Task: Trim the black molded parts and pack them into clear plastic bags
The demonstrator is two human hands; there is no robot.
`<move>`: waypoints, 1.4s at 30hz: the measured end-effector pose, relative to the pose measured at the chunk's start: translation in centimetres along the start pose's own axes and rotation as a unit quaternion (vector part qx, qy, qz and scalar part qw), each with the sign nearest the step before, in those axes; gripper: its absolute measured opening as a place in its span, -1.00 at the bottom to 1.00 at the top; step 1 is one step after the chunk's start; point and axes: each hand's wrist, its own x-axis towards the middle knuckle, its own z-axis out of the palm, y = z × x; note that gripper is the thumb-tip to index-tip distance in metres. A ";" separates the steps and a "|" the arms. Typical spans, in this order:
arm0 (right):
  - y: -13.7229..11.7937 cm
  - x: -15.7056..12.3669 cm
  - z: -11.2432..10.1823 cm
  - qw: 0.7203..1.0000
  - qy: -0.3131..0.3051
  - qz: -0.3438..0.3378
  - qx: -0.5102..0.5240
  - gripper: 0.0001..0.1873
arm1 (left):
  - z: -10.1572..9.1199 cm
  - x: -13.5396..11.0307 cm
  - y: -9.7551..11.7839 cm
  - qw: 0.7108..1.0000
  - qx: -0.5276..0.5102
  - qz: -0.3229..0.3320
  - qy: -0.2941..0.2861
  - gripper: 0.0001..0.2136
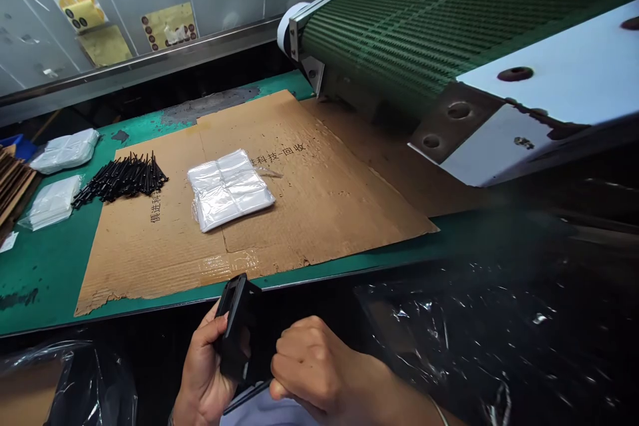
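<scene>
Holding a black part in one hand, a slim dark strip at the other

Judging by the pose, the step in hand is close two-handed work on the black part (234, 323), just off the near edge of the green table (44, 259); the left hand (202, 363) is closed around its lower half, thumb on the near side, so that the part stands on end and leans slightly; the right hand (314, 369) is curled into a loose fist just beside it and appears to pinch the end of the slim dark strip (244, 399), though the fingertips are hidden and the grip cannot be confirmed.

Whether strip and part touch cannot be told; the next move seems to call for a steady left hold and a careful turn of the right wrist, with the strip's free end kept in sight.

On the table, a cardboard sheet (324, 219) bears a tied stack of clear bags (232, 190); a heap of thin black pieces (122, 178) lies to its left, partly over the sheet's edge; neither hand touches these; both would need a forward reach.
</scene>
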 end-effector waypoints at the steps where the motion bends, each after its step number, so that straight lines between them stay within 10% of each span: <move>1: -0.1 -0.1 0.0 1.000 0.005 0.002 0.013 -0.44 | 0.0 0.0 0.0 1.000 0.001 0.009 0.004 -0.84; 21: 1.0 0.4 1.5 0.956 0.135 0.210 0.156 -0.53 | -1.2 0.4 -2.4 0.994 0.066 0.074 -0.039 -0.59; 29: 1.2 0.3 1.0 0.940 0.078 0.194 0.268 -0.51 | -4.5 2.1 -0.7 0.875 0.347 0.293 -0.168 -0.81; 42: 0.9 0.3 0.9 0.944 0.067 0.134 0.293 -0.52 | -4.9 2.4 -0.5 0.844 0.379 0.353 -0.141 -0.79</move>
